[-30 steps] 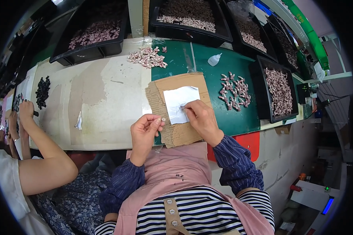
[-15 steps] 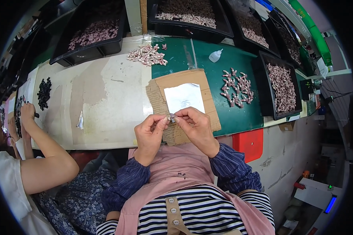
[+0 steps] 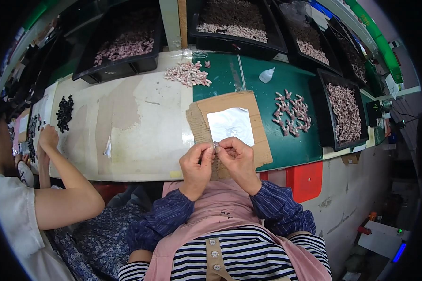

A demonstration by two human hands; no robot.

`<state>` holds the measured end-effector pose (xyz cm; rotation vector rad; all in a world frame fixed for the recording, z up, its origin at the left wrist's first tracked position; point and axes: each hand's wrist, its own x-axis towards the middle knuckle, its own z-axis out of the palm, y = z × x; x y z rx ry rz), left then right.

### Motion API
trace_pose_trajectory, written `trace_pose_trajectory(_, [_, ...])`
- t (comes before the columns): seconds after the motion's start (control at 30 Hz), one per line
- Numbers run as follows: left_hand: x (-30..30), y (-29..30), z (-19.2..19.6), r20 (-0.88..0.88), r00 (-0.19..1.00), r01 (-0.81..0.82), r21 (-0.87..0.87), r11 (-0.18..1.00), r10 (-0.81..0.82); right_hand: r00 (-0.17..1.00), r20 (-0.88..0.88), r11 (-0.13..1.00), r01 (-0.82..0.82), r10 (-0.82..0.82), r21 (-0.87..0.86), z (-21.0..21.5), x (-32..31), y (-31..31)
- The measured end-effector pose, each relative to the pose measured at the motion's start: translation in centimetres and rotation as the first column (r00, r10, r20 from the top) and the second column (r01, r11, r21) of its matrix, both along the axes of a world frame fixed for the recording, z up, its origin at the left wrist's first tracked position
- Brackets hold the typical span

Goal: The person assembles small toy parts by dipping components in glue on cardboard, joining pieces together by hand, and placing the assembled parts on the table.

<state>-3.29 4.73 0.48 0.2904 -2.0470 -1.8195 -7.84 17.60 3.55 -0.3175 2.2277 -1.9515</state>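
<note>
Over the near edge of a brown cardboard sheet (image 3: 262, 140), my two hands meet at the fingertips. My left hand (image 3: 196, 167) is closed in a pinch, and so is my right hand (image 3: 237, 161). Between them is a small pale piece (image 3: 215, 145), mostly hidden by the fingers, so its exact shape cannot be told. Just beyond my fingers a white sheet (image 3: 229, 124) lies on the cardboard. To the right, small pink-and-white figure-like pieces (image 3: 291, 112) lie spread on the green mat. A denser heap of pink-and-white pieces (image 3: 187, 74) sits farther back, left of the mat's middle.
Black bins (image 3: 344, 110) of similar pieces line the back and right. A small white squeeze bottle (image 3: 267, 75) lies on the green mat (image 3: 295, 152). At left, a co-worker's hand (image 3: 48, 137) works near black pieces (image 3: 64, 114). A red stool (image 3: 305, 181) stands below the table edge.
The whole view has shifted, so the scene sits farther right and slightly lower. My fingertips have come closer together around the small piece, hiding more of it.
</note>
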Motion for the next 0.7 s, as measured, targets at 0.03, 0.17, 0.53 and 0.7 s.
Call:
trace_pose_trajectory(0.03, [-0.1,-0.2,0.1,0.017,1.000,0.027,-0.017,0.999,-0.026,1.000,-0.006,1.000,-0.006,0.006,-0.009,-0.2,-0.2,0.2])
trace_pose_trajectory(0.17, [-2.5,-2.8,1.8,0.042,0.985,0.174,-0.134,0.976,-0.170,0.970,0.238,0.986,0.003,0.038,-0.168,-0.7,-1.8,2.0])
trace_pose_trajectory(0.53, [-16.9,-9.8,0.6,0.166,0.981,0.047,-0.705,0.708,0.100,0.995,0.101,1.000,0.013,-0.011,-0.018,0.0,-3.1,4.1])
trace_pose_trajectory(0.7, [-17.2,-9.2,-0.5,0.089,0.993,0.022,-0.778,0.628,0.075,0.997,-0.049,0.984,0.065,-0.058,0.167,1.2,-3.4,4.5])
